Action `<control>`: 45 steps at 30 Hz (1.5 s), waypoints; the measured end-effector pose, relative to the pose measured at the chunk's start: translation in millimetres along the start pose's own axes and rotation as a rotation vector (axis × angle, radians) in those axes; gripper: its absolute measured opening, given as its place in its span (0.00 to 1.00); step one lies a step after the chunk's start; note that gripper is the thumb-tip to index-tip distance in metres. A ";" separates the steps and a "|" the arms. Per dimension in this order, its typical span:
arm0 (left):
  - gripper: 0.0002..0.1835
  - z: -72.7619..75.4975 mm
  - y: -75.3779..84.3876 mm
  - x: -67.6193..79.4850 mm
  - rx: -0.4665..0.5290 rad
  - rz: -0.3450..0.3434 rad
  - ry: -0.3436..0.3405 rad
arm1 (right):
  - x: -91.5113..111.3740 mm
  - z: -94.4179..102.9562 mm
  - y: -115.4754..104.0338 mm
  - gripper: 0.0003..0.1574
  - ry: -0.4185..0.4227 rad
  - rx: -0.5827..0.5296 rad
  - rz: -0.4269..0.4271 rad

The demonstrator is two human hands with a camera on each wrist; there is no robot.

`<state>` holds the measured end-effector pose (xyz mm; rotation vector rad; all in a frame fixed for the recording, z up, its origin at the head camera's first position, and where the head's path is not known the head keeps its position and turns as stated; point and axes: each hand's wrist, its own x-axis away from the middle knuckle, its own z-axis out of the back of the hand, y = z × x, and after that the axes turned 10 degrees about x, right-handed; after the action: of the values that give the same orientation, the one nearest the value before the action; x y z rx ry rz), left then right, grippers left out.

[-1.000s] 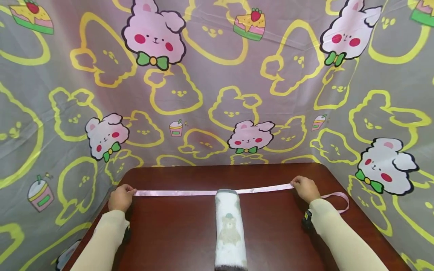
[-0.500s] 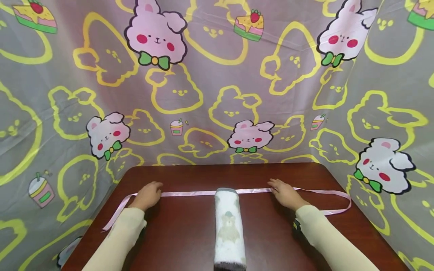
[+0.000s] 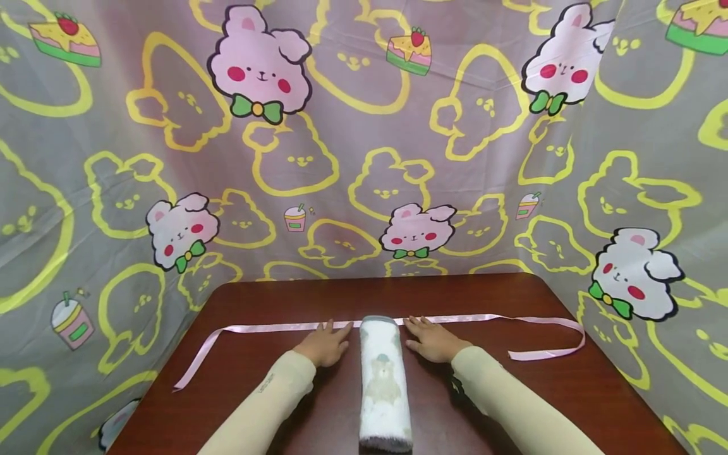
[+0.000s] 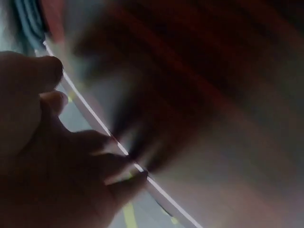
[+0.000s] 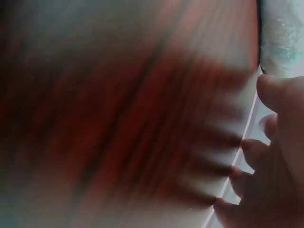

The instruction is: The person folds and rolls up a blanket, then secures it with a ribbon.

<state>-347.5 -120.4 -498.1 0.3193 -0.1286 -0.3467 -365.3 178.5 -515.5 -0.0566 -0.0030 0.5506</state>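
A rolled white plush towel (image 3: 385, 382) with a bear print and grey edging lies lengthwise near the middle of the table. Behind its far end a pink satin ribbon (image 3: 261, 328) runs crosswise, apparently passing under the roll. My left hand (image 3: 323, 345) is just left of the roll, fingers spread, fingertips at the ribbon. On the other side, my right hand (image 3: 435, 342) lies likewise with fingers extended over the ribbon. Both wrist views show fingertips (image 4: 142, 176) down along the ribbon line, with the towel (image 5: 284, 35) beside the thumb. Neither hand grips anything.
The dark reddish-brown table (image 3: 261, 392) has rounded far corners. Grey curtains (image 3: 335, 253) printed with rabbits and yellow outlines enclose it at the back and sides. The ribbon's left tail angles toward the near left edge; its right tail loops back at the right.
Both hands have let go of the ribbon, which they were pulling taut, and moved inward along it to the sides of the towel roll. The ribbon's ends now lie loose on the table.
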 end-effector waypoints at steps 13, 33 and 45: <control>0.32 -9.2 4.3 -7.0 -0.080 0.127 0.014 | -4.4 15.9 -8.3 0.39 -0.135 0.051 -0.141; 0.35 2.0 8.3 5.4 -0.050 0.101 -0.068 | 3.7 13.8 -10.8 0.37 -0.104 0.018 -0.183; 0.36 3.3 10.5 23.2 -0.014 0.039 -0.102 | 19.9 11.9 -17.9 0.39 -0.100 0.043 -0.162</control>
<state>-323.2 -120.2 -490.0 0.2845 -0.2322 -0.3254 -339.1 174.3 -502.9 0.0130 -0.0927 0.3914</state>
